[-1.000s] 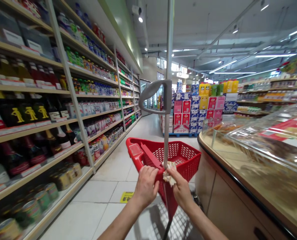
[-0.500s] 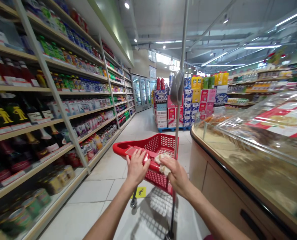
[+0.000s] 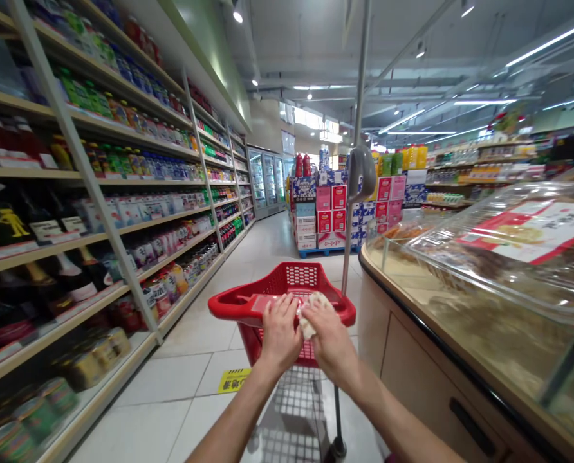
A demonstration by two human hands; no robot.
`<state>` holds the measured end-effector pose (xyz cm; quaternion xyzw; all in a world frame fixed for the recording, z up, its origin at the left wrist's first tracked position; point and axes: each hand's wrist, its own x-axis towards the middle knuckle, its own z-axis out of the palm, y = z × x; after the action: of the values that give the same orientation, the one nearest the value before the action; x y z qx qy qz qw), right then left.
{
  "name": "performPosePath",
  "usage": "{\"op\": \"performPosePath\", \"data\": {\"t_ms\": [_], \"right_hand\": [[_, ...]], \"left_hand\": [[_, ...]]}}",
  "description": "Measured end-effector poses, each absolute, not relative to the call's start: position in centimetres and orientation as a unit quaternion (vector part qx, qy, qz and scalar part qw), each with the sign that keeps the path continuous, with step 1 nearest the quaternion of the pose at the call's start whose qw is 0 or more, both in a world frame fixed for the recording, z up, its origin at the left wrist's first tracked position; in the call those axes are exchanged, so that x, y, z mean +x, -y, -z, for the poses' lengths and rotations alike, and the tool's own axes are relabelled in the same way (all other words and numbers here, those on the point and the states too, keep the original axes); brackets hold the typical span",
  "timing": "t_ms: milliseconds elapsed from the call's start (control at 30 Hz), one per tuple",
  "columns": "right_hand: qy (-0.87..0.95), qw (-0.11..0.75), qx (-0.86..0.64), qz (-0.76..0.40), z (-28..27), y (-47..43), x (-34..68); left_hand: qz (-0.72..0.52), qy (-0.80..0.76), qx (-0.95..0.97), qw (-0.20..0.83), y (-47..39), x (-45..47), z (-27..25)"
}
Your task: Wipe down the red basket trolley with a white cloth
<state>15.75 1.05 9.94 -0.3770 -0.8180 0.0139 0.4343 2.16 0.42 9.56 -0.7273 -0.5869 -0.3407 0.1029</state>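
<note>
A red plastic shopping cart (image 3: 302,275) stands in front of me in the aisle, its holed basket facing away. My left hand (image 3: 282,331) is closed over the middle of the cart's red handle (image 3: 255,307), fingers lying across the top. Close beside it, my right hand (image 3: 330,337) grips a crumpled whitish cloth (image 3: 318,299) and presses it against the handle. The two hands nearly touch. The palms and the underside of the handle are hidden.
Tall shelves (image 3: 142,226) of drinks and cans line the left. A counter (image 3: 398,328) with clear food packs (image 3: 504,244) borders the right. Stacked cartons (image 3: 323,218) stand ahead. A grey pole (image 3: 359,83) rises by the cart's right side. A yellow floor sticker (image 3: 233,381) lies left.
The cart has turned to sit straighter before me, its right handle end now visible. My right hand and the cloth have moved left, nearer my left hand. The view has shifted slightly right.
</note>
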Motion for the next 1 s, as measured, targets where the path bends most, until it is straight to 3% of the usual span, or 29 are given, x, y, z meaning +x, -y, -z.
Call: {"op": "performPosePath", "data": {"t_ms": [133, 233, 367, 467, 600, 800, 1000], "right_hand": [[0.822, 0.409, -0.396, -0.026, -10.0, -0.3, 15.4], [0.793, 0.429, -0.421, -0.101, -10.9, -1.1, 16.4], [0.725, 0.544, -0.386, -0.173, -11.2, -3.0, 16.6], [0.709, 0.576, -0.390, -0.113, -10.2, -4.0, 16.8], [0.769, 0.517, -0.373, -0.051, -9.1, -4.1, 17.8], [0.771, 0.538, -0.340, 0.024, -8.1, -3.7, 17.6], [0.773, 0.551, -0.308, 0.060, -7.1, -4.2, 17.4]], "left_hand": [[0.412, 0.532, -0.737, 0.067, 0.0, 1.1, -9.8], [0.499, 0.511, -0.698, 0.049, 0.3, 1.4, -10.9], [0.402, 0.496, -0.768, 0.046, -0.2, 4.2, -11.6], [0.325, 0.505, -0.792, 0.112, -1.1, 5.6, -10.7], [0.295, 0.472, -0.814, 0.165, -1.8, 2.5, -10.1], [0.349, 0.559, -0.734, 0.166, -1.5, -6.9, -10.8], [0.283, 0.486, -0.809, 0.172, -0.7, -0.5, -10.1]]}}
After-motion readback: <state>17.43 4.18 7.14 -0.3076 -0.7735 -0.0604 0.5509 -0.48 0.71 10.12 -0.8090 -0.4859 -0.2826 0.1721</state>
